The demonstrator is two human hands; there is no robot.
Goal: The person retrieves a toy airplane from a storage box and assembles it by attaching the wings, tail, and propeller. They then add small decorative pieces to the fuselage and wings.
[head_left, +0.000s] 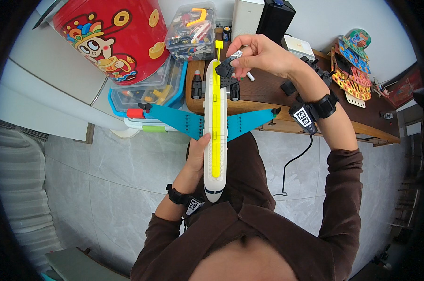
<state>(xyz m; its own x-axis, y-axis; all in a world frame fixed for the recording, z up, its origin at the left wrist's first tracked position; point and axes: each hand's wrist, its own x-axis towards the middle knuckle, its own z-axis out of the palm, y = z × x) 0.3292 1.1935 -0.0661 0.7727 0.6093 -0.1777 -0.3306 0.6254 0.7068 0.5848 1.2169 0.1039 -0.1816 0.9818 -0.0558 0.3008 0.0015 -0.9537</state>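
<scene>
A toy brick airplane [209, 107] lies lengthwise before me, white with a yellow stripe, its dark-windowed nose toward my body. Two teal wings [247, 123] spread from its middle. My left hand [199, 152] is closed round the fuselage just behind the nose half, under the left wing. Above the tail end, my right hand [258, 56] pinches a dark grey brick piece [225, 69], close to the yellow tail fin [219, 45]. Whether that piece touches the tail I cannot tell. Black engine-like parts [197, 85] stand on the cabinet on both sides of the tail.
The brown wooden cabinet [273, 100] runs along the far side. On its left are a clear box of bricks [191, 35], a blue-rimmed bin [179, 89] and a big red bucket [141, 28]. Colourful layered boards [350, 70] stand right. A black cable [296, 157] hangs from my right wrist strap.
</scene>
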